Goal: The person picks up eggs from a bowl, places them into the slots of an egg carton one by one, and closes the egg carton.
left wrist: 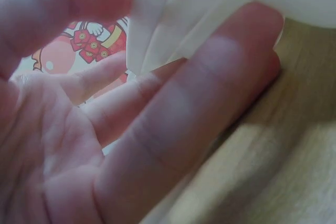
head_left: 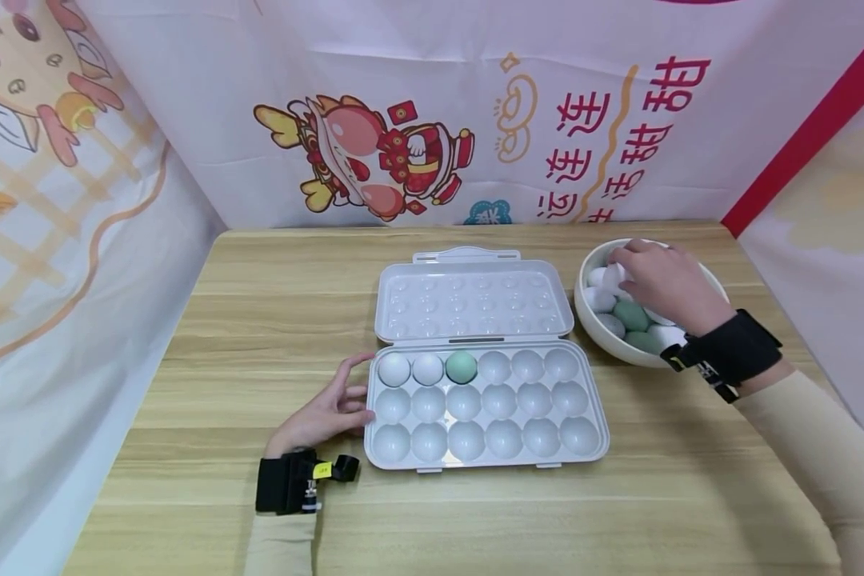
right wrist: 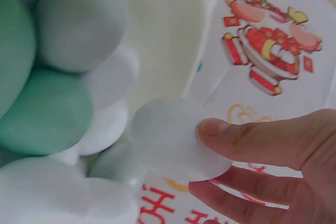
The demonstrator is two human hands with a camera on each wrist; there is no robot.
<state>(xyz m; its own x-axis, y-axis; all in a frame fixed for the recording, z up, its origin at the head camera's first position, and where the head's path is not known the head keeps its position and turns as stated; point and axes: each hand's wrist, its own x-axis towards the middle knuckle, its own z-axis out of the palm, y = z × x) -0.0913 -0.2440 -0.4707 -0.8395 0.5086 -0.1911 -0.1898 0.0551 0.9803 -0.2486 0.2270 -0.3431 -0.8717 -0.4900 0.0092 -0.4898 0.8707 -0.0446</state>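
Observation:
A white lidded egg box lies opened on the table, its hinged lid laid back. Two white eggs and one green egg sit in the left three cups of its back row. My left hand grips the box's left edge; in the left wrist view its fingers lie against the box wall. Over the cream bowl at the right, my right hand pinches a white egg between thumb and fingers.
White, grey and green eggs fill the bowl, which stands near the table's back right corner. A printed cloth hangs behind the wooden table. Black camera straps wrap both wrists.

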